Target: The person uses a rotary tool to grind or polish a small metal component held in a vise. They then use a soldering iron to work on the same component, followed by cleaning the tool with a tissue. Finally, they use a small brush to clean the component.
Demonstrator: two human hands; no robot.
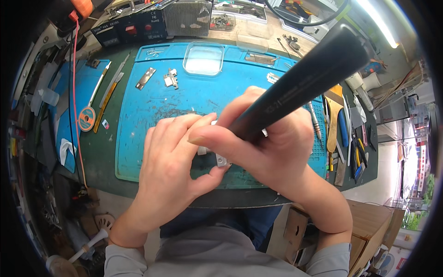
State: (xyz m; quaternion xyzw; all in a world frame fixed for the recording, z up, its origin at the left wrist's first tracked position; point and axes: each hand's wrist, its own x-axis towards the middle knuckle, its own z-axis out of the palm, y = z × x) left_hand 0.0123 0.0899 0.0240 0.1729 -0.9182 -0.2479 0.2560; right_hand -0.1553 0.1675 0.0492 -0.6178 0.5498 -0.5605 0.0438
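My left hand (168, 166) is closed over the blue work mat (235, 83), its thumb and fingers pinching a small silver-white part (222, 161). Most of that part is covered by my fingers. A thick black pen-shaped tool (307, 81) rises from my right hand (277, 154), its upper end slanting up and to the right. My right fingers wrap round its lower body, and its tip is hidden behind them, close to the small part. Beyond my hands, a small metal piece (171, 79) and a flat metal plate (146, 78) lie on the mat.
A clear plastic box (203, 72) sits at the mat's far side. To the left lie an orange wire reel (86, 119) and a yellow-handled knife (105, 106), with a red cable (76, 111) hanging past. Several hand tools (344, 127) crowd the right. A black device (134, 31) stands behind.
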